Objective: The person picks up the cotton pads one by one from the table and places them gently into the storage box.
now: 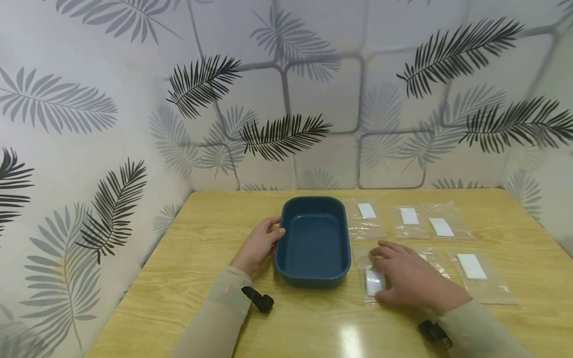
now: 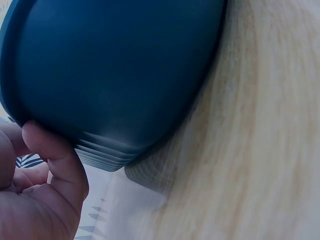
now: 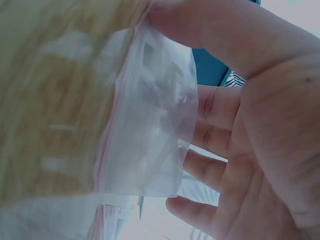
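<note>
A dark blue rectangular tub (image 1: 313, 278) stands on the wooden table. My left hand (image 1: 261, 243) grips its left side, thumb by the rim and fingers against the outside; the left wrist view shows them at the tub's edge. To the right of the tub, my right hand (image 1: 405, 276) holds a clear zip bag (image 3: 150, 110) with a red seal line between thumb and curved fingers. Fingertips show through the plastic in the right wrist view. Inside that bag is a white flat piece (image 1: 375, 282), partly covered by the hand.
Several more clear bags, each with a white flat piece, lie on the right: one by the tub's far corner (image 1: 367, 211), two farther right (image 1: 409, 216) and one near the right side (image 1: 471, 266). Another is partly behind my right hand. A leaf-patterned wall (image 1: 322, 164) stands behind the table.
</note>
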The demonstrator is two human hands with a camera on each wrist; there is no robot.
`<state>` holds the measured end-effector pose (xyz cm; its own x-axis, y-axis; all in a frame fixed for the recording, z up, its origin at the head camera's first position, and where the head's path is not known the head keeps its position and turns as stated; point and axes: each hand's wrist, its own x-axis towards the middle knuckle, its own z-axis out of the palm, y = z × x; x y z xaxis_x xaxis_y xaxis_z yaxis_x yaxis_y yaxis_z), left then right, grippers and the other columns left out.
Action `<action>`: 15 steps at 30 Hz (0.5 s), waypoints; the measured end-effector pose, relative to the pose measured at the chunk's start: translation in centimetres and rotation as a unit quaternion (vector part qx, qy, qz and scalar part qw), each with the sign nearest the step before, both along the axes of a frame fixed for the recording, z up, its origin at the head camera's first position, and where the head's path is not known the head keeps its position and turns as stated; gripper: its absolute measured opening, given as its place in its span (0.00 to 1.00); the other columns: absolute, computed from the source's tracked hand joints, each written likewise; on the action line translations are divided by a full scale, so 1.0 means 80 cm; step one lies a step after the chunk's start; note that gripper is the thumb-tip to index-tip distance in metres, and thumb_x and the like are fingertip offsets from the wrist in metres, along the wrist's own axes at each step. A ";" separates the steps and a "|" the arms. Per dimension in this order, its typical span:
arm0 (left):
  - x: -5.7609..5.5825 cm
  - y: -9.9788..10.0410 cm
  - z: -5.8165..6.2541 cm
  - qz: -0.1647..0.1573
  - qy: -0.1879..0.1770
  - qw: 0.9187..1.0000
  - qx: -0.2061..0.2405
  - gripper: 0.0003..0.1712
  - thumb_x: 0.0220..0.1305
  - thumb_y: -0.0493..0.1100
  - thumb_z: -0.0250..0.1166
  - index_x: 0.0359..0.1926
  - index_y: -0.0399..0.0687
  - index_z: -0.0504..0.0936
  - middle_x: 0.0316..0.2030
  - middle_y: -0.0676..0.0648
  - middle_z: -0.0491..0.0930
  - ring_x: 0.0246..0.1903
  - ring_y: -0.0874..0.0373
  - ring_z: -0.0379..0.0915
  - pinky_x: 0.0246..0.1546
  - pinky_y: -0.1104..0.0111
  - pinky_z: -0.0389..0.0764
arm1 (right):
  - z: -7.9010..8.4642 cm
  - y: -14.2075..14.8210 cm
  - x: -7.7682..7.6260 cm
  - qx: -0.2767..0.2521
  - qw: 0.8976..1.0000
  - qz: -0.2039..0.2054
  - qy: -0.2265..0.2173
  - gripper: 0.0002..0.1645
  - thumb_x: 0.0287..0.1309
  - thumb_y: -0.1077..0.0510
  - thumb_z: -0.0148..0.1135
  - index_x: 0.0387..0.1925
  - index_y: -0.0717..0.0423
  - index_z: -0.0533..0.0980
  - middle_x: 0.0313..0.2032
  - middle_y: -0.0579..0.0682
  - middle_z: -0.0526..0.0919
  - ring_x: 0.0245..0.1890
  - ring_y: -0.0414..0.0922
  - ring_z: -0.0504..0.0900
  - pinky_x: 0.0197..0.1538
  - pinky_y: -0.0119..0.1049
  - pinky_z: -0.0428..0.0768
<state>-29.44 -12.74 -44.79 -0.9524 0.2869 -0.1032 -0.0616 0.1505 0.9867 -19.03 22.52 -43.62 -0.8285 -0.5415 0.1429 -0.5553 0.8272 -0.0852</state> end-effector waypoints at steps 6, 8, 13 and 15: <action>0.001 -0.002 -0.003 -0.005 0.006 1.000 -0.001 0.27 0.79 0.43 0.55 0.74 0.44 0.64 0.51 0.37 0.74 0.32 0.54 0.70 0.30 0.68 0.73 | 0.000 0.000 -0.001 0.010 1.000 0.003 0.010 0.40 0.44 0.39 0.75 0.55 0.60 0.82 0.60 0.56 0.78 0.67 0.61 0.69 0.65 0.61 0.67; 0.002 -0.001 -0.003 -0.007 0.005 1.000 0.000 0.27 0.79 0.43 0.55 0.74 0.44 0.63 0.51 0.36 0.74 0.33 0.54 0.70 0.30 0.68 0.73 | 0.001 0.001 -0.002 0.008 1.000 0.002 0.017 0.35 0.44 0.40 0.74 0.51 0.58 0.83 0.60 0.55 0.79 0.66 0.61 0.70 0.65 0.60 0.67; 0.002 -0.001 0.000 -0.009 0.005 1.000 0.002 0.27 0.80 0.42 0.54 0.75 0.45 0.62 0.53 0.35 0.73 0.33 0.54 0.70 0.31 0.68 0.72 | 0.005 0.007 -0.006 -0.010 0.999 -0.005 0.036 0.25 0.45 0.41 0.74 0.40 0.52 0.85 0.58 0.54 0.79 0.64 0.59 0.72 0.64 0.60 0.69; 0.001 0.000 0.000 -0.009 0.004 1.000 0.002 0.27 0.80 0.42 0.53 0.75 0.45 0.63 0.53 0.35 0.73 0.33 0.54 0.71 0.31 0.68 0.73 | 0.007 0.011 -0.007 -0.015 0.999 -0.008 0.038 0.25 0.45 0.40 0.75 0.40 0.52 0.85 0.58 0.54 0.79 0.64 0.59 0.71 0.63 0.60 0.69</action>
<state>-29.34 -12.78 -44.83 -0.9482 0.3037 -0.0935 -0.0502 0.1473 0.9878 -19.61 23.36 -43.07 -0.8233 -0.5225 0.2217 -0.5476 0.8339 -0.0687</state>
